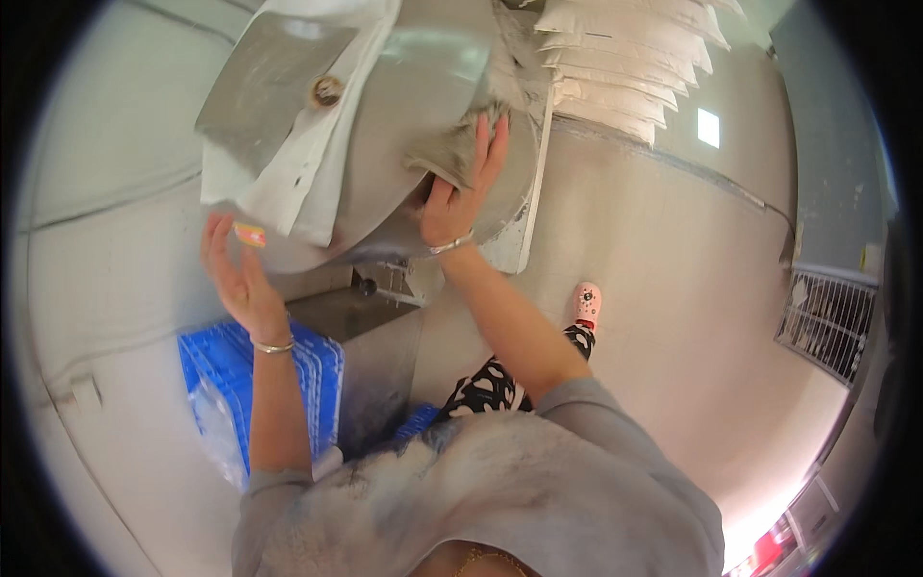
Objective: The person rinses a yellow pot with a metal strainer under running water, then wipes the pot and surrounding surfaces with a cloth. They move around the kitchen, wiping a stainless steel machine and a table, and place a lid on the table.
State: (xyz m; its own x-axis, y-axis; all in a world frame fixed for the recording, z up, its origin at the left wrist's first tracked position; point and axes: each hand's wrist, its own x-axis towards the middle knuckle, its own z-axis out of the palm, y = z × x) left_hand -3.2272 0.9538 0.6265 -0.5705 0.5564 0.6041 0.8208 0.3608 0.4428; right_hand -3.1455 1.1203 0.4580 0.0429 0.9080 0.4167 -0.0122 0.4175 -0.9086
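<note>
My right hand (pixel 463 180) presses a greyish cloth (pixel 451 153) against the curved side of a stainless steel machine (pixel 425 79). The fingers point upward along the cloth. At the machine's lower left corner is my left hand (pixel 249 292), its fingers apart and nothing seen in its grasp. Close to those fingertips sits a small yellow and red sticker (pixel 249 235). Whether the left fingers touch the metal is hard to tell. White sheet-like material (pixel 306 173) hangs over the machine, beside a round brownish fitting (pixel 327 91).
Below the machine stand a blue plastic crate (pixel 317 389) and an open-topped metal bin (pixel 378 360). White sacks (pixel 613 65) are stacked at the upper right. A grey cabinet (pixel 829 144) with a wire grille (pixel 826 324) lines the right side. My pink clog (pixel 588 303) is on the floor.
</note>
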